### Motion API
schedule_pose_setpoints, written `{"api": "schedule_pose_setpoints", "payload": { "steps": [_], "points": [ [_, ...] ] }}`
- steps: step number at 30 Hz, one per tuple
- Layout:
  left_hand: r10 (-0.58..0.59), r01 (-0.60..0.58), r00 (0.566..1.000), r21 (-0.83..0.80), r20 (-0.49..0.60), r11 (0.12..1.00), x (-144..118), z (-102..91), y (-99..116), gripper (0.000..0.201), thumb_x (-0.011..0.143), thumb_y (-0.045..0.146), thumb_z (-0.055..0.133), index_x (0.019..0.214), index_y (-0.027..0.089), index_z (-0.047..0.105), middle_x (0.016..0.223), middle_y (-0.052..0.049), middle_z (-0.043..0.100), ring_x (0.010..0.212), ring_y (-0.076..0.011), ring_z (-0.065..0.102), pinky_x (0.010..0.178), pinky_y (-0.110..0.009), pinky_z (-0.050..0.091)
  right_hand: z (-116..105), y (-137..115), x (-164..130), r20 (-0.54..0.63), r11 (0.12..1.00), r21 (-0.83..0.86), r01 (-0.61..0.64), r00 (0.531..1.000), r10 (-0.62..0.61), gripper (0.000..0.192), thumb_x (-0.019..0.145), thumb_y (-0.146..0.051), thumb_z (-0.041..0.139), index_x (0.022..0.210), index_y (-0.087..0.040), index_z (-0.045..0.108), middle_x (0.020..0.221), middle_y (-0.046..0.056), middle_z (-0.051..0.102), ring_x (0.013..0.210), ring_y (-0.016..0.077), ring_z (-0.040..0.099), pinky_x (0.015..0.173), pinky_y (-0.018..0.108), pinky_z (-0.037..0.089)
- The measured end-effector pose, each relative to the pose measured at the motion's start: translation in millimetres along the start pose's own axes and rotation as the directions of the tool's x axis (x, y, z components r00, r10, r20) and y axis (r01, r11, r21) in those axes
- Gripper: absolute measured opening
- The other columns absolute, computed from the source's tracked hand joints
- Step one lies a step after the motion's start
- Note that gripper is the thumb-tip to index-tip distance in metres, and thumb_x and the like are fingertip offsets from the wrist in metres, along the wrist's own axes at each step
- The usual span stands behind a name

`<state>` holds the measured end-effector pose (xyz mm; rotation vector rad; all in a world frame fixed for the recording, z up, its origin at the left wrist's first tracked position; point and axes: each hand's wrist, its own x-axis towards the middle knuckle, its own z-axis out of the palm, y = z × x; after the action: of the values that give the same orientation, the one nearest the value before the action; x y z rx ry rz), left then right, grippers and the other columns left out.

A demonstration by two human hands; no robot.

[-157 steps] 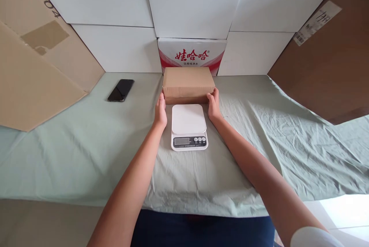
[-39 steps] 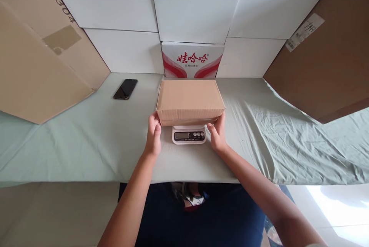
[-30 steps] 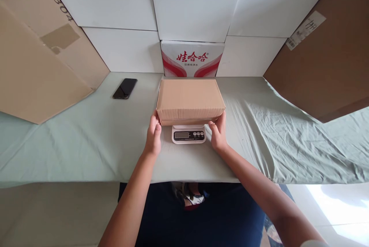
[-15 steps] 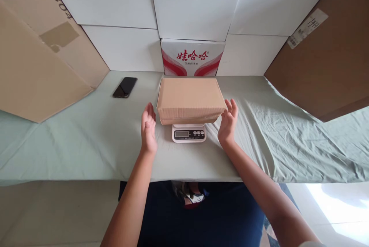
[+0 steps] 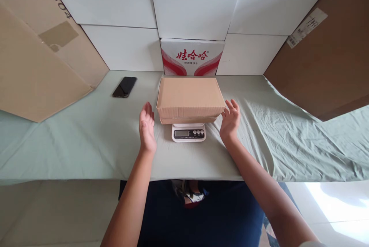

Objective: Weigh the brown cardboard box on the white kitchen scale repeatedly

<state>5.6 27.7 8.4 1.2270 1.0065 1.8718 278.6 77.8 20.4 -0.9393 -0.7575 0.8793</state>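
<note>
I see a closed cardboard box (image 5: 190, 96) sitting flat on top of a small white kitchen scale (image 5: 188, 132), and it covers the platform so that only the front strip with the display and buttons shows under its near edge. My left hand (image 5: 147, 127) is just beside the box's left end, palm turned toward it, fingers straight and spread, its grip released and holding nothing; there is a clear gap between it and the cardboard. My right hand (image 5: 230, 120) mirrors it at the box's right near corner, also loose and empty, fingertips very near the corner, though I cannot tell whether they brush it. The scale stands on the desk, which is covered with a pale green cloth (image 5: 86, 143) that is wrinkled toward the right. A dark phone (image 5: 124, 87) lies flat on the cloth, well apart to the left of the box. Just behind the box a white carton with red lettering (image 5: 192, 57) stands against white wall panels. Large brown cardboard sheets (image 5: 31, 70) lean in on both sides of the desk.
</note>
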Motion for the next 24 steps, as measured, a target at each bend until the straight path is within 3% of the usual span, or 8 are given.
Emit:
{"api": "schedule_pose_setpoints", "payload": {
  "steps": [24],
  "points": [
    [-0.009,0.007,0.998,0.033,0.064,0.999,-0.7,4.2,1.3,0.072,0.090,0.076,0.039,0.148,0.036,0.047,0.165,-0.004,0.037,0.154,-0.0276,0.030,0.125,-0.044,0.027,3.6,-4.2,-6.0,0.103,0.997,-0.067,0.034,0.994,-0.027,0.044,0.083,-0.050,0.051,0.121,-0.031,0.056,0.135,0.004,0.056,0.128,0.0256,0.056,0.116,0.052,0.038]
  ]
}}
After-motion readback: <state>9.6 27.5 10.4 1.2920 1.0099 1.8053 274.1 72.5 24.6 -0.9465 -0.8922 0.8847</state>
